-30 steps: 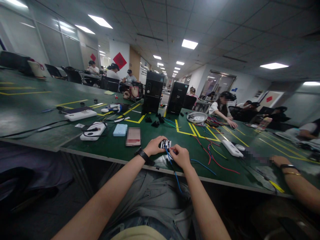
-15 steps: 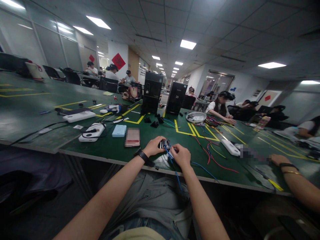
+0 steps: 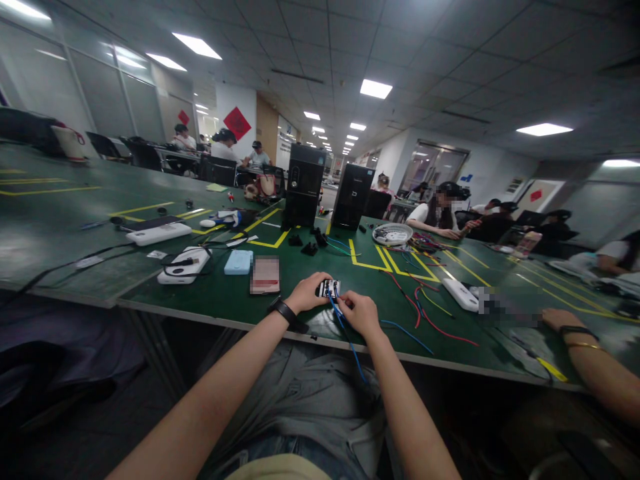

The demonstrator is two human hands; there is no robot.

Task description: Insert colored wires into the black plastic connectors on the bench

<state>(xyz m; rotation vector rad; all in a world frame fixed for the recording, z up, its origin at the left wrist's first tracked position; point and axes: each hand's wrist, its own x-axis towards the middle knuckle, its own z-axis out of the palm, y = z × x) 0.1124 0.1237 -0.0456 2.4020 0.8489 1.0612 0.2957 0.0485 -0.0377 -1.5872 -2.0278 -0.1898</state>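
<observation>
Item: one small black-and-white block (image 3: 329,289), gripped at its left side by our left hand (image 3: 309,293), fingers closed on it, near the front edge of the bench (image 3: 215,298). Item: one blue wire (image 3: 352,343), trailing from the block past that edge. Item: our right hand (image 3: 361,312), fingers bunched at the block's lower right, just beside the wire; whether they pinch it, we cannot tell. Nearby, left: one pinkish flat piece (image 3: 265,275).

It looks a bit dim to me, though flat white lamps (image 3: 377,89) glow on the ceiling (image 3: 420,40); the green table (image 3: 305,263) shines a little, it's dark underneath, and everything near the edges looks stretched and fuzzy
</observation>
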